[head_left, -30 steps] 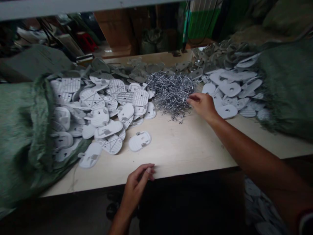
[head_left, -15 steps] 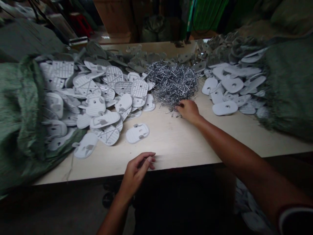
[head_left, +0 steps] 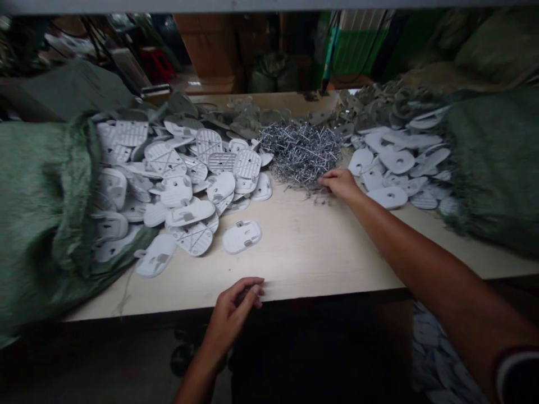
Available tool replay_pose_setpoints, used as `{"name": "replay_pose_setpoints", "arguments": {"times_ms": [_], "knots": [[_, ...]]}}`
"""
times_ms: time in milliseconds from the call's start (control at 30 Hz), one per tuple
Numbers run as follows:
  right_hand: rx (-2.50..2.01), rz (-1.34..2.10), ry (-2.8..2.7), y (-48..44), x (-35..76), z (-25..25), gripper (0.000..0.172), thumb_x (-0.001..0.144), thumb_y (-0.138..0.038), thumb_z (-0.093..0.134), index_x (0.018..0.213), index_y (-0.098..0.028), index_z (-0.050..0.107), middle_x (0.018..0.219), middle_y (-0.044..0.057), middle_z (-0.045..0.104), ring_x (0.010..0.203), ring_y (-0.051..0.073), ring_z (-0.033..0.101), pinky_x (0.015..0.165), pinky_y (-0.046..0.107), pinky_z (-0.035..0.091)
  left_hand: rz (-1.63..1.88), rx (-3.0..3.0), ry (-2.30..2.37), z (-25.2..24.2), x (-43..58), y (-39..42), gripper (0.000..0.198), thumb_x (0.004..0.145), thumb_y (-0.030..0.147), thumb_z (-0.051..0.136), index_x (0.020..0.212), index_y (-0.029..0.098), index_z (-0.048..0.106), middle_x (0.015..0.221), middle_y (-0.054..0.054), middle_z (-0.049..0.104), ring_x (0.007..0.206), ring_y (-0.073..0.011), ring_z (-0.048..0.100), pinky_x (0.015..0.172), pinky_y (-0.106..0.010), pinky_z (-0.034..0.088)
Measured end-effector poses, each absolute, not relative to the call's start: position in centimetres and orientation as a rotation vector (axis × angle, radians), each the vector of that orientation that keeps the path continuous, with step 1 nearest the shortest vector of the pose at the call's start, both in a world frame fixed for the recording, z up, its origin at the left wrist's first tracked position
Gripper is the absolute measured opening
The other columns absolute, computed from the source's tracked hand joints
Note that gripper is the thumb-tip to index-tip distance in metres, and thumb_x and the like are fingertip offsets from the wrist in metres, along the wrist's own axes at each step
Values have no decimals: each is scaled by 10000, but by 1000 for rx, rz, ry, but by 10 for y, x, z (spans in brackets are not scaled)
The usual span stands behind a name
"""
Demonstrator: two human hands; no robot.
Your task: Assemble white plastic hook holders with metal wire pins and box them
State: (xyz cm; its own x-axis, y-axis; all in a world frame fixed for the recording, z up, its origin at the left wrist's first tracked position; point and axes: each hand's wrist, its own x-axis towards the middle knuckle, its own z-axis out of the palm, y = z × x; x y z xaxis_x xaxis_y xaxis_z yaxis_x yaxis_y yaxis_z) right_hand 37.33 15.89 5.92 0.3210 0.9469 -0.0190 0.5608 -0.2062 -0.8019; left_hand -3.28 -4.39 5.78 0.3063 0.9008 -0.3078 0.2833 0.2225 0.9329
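My right hand (head_left: 340, 184) reaches to the lower right edge of a pile of thin metal pins (head_left: 301, 150). Its fingers are pinched together, and whatever is between them is too small to name. My left hand (head_left: 239, 303) is over the table's front edge, fingers slightly curled and apart, holding nothing. One white oval plastic plate (head_left: 242, 237) lies flat by itself on the pale table (head_left: 295, 241), beyond my left hand. A heap of similar white plates (head_left: 181, 191) lies left of the pins.
A green woven sack (head_left: 46, 224) stands at the left and another (head_left: 497, 168) at the right. More white plates (head_left: 398, 161) lie by the right sack. Grey parts (head_left: 379, 106) are heaped along the back.
My right hand has shifted a little to the right along the front of the pin pile, fingers still pinched. The camera view has tilted up slightly. My left hand looks much the same.
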Motion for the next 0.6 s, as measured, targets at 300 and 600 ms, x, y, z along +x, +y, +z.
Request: {"name": "replay_pose_setpoints", "arguments": {"times_ms": [300, 600], "knots": [[-1774, 705, -1327, 146, 374, 64, 149, 842, -307, 783, 867, -164, 816, 755, 39, 769, 584, 157, 648, 561, 254, 512, 616, 1359, 1203, 59, -35, -34, 418, 990, 543, 665, 1183, 196, 795, 982, -90, 803, 799, -236, 760, 805, -364, 606], [-1723, 580, -1380, 132, 369, 65, 163, 840, -295, 742, 902, -183, 843, 895, 86, 830, 769, 236, 737, 699, 310, 553, 770, 1427, 1432, 66, -69, 12, 537, 941, 612, 695, 1270, 190, 743, 1006, -95, 815, 806, -266, 792, 821, -398, 608]]}}
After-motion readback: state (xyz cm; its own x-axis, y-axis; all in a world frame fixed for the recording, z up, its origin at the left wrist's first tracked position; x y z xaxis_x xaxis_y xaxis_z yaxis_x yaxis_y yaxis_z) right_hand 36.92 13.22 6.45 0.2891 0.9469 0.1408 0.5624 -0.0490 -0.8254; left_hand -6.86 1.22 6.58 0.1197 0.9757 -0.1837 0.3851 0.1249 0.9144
